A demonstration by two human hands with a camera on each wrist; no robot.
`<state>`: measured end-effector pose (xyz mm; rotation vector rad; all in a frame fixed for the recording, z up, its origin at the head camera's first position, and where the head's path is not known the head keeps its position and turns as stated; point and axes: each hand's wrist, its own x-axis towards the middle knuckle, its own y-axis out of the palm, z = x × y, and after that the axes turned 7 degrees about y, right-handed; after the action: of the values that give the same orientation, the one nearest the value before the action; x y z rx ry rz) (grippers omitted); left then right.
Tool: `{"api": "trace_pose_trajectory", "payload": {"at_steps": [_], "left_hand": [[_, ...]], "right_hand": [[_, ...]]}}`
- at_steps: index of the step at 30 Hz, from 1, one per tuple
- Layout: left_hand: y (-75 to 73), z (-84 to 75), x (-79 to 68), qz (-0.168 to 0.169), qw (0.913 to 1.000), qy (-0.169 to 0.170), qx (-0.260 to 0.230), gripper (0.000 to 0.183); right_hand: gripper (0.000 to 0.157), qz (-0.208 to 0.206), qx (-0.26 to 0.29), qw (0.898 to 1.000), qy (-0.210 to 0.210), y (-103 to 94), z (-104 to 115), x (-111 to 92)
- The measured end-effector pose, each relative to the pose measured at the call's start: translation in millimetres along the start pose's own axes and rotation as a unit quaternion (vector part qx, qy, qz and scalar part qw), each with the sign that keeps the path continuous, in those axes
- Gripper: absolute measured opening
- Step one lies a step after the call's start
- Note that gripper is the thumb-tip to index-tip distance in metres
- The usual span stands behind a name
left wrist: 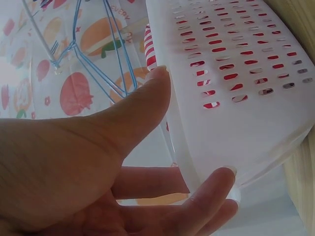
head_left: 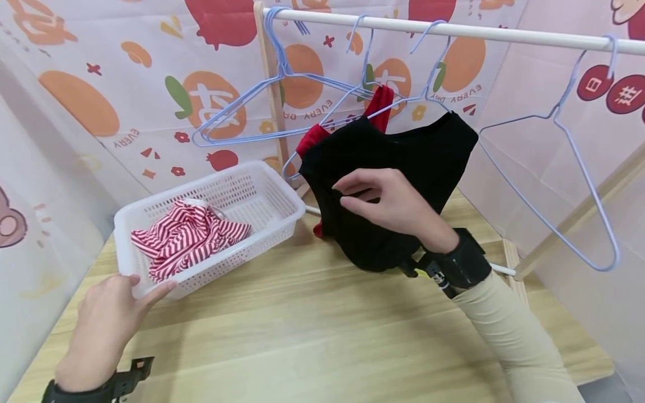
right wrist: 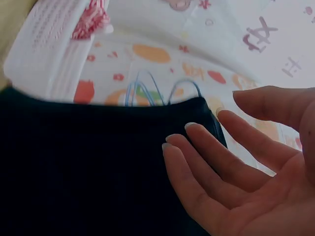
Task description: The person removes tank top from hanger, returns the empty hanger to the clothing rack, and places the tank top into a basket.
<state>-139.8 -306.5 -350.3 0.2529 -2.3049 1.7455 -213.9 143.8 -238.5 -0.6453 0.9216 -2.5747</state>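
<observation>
My left hand grips the near left corner of a white perforated plastic basket. In the left wrist view, the thumb lies on the basket's rim and the fingers reach around the corner. A crumpled red-and-white striped garment lies in the basket. My right hand is in front of a black sleeveless top that hangs from a blue hanger. Its fingers are loosely bent with nothing between them, as the right wrist view also shows. Behind the black top hangs a red garment, mostly hidden.
A white rail on a wooden-post rack spans the back. Several bare blue hangers are bunched at its left end, and one bare hanger hangs at the right. Below is a wood-grain table; printed cloth covers the walls.
</observation>
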Motion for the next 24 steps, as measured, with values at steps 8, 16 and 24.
{"api": "trace_pose_trajectory", "payload": {"at_steps": [8,16,24], "left_hand": [[-2.9,-0.4,0.0,0.007,1.0000,-0.005,0.000,0.077],[-3.0,0.6,2.6,0.012,0.9999,-0.009,0.002,0.079],[-4.1,1.2,1.2,0.020,0.9998,-0.006,-0.004,0.075]], "right_hand": [[0.021,-0.066,-0.016,0.998,0.011,-21.0,-4,-6],[0.017,-0.175,0.010,0.984,-0.019,-39.0,4,-7],[0.015,-0.262,-0.010,0.965,-0.005,-52.5,-1,-8]]}}
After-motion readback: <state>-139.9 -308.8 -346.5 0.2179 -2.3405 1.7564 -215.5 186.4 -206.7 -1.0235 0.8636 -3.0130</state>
